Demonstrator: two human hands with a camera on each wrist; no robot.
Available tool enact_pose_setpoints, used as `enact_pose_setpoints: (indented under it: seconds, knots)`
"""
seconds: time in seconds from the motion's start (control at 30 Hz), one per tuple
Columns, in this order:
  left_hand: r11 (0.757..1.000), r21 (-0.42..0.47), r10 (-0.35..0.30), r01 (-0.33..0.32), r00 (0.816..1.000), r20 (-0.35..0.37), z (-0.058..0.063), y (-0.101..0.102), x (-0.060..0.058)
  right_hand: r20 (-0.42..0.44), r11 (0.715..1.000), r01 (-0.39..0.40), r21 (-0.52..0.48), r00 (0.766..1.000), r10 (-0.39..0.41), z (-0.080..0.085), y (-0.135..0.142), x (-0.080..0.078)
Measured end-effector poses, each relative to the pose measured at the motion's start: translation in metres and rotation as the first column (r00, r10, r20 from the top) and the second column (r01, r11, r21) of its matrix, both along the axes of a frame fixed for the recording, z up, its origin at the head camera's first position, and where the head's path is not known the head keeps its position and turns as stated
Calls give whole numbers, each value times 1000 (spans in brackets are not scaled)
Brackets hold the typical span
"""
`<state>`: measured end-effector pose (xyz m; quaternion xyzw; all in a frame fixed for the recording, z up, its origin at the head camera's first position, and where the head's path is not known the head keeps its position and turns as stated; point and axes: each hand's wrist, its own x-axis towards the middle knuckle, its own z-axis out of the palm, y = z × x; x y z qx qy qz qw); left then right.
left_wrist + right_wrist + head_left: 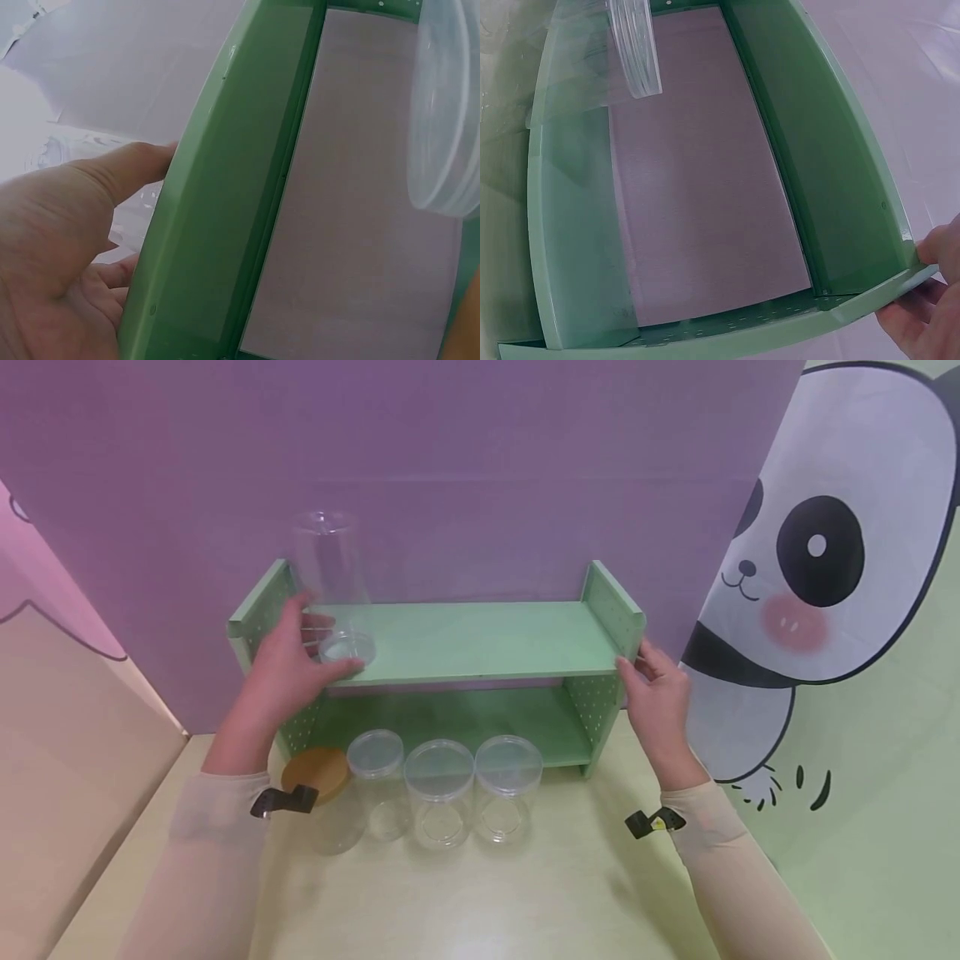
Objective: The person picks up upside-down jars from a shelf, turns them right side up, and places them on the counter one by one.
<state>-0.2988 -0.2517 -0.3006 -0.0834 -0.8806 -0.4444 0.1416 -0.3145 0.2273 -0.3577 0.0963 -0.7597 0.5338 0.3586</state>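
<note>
A tall clear jar [330,568] stands upright at the left end of the top board of a green two-tier shelf [480,639]. My left hand [296,647] holds the jar low down, fingers around its left side and thumb across its front by the board's edge. In the left wrist view, that thumb [142,161] lies at the green board's edge, with part of the jar behind it. At the other end, my right hand [660,693] grips the shelf's right side panel [615,597], thumb in front and fingers on the outer face.
In front of the shelf, a row of clear jars stands on the pale table [450,902]: one with a wooden lid [317,772], then a narrow jar [378,785] and two wider ones [440,793] with clear lids. A purple wall [480,485] rises behind.
</note>
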Motion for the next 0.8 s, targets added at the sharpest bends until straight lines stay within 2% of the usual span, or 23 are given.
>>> enact_pose_setpoints:
  seconds: [0.2,0.57,0.8]
  knots:
    - [1000,19,-22,22,999,-28,-3,4,12,3,1000,5,3,1000,-5,-1,1,0]
    - [996,8,-86,87,991,-102,-12,18,50,-24,1000,3,3,1000,-3,-2,3,-1]
    - [986,-28,-165,163,983,-86,-16,29,72,-32,1000,-1,18,999,2,-3,5,0]
